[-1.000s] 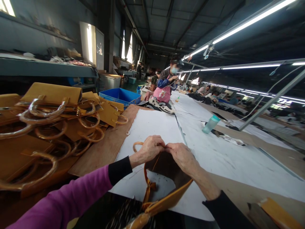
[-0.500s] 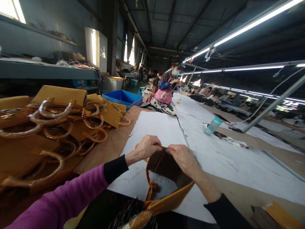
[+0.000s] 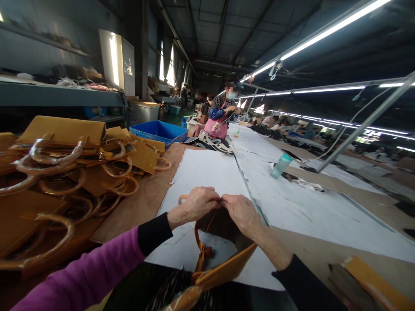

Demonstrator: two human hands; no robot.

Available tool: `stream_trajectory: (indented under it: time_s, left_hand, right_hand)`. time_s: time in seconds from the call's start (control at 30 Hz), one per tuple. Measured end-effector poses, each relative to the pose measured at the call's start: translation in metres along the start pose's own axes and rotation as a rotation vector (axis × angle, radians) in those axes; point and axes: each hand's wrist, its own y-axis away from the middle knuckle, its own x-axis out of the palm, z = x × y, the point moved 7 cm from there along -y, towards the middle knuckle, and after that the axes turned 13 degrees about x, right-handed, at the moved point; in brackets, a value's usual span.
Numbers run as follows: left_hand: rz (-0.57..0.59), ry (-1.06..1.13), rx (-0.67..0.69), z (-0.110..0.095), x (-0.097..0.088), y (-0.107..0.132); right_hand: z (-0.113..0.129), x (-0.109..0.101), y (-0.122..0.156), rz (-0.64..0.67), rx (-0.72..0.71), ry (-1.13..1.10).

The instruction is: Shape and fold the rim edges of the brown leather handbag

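A mustard-yellow handbag piece [image 3: 227, 270] with a dark brown lining stands open in front of me, its near side close to my body. My left hand [image 3: 198, 204] pinches its far top edge from the left. Right beside it, my right hand [image 3: 241, 214] grips the same edge, thumbs and fingertips nearly touching. Toward me a plastic-wrapped curved handle [image 3: 184, 300] sticks out from the near side. Part of another handle [image 3: 182, 198] shows behind my left hand. A folded strap [image 3: 204, 252] hangs at the bag's left side. My fingers hide the gripped edge.
Mustard handbags [image 3: 61, 131] with wrapped handles are heaped on the left. Behind them stands a blue bin [image 3: 158, 131]. White paper [image 3: 207, 168] covers the table, with a teal bottle [image 3: 281, 166] to the right. A co-worker [image 3: 218, 114] in a pink apron works at the far end.
The camera view has turned slightly to the right. My fingertips have drawn closer together along the bag's edge, and both hands still hold it.
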Motion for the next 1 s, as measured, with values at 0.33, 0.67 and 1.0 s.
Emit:
stream_trajectory:
  time_s: [0.33, 0.67, 1.0]
  left_hand:
    - [-0.065, 0.08, 0.022, -0.008, 0.003, -0.002]
    - [-0.088, 0.017, -0.007, -0.012, 0.008, 0.001]
    - [0.286, -0.368, 0.084, -0.05, 0.012, -0.032]
  right_hand:
    - [-0.093, 0.006, 0.015, 0.098, 0.144, 0.002]
    - [-0.089, 0.001, 0.015, 0.099, 0.145, -0.046]
    - [-0.093, 0.002, 0.028, 0.235, 0.253, -0.23]
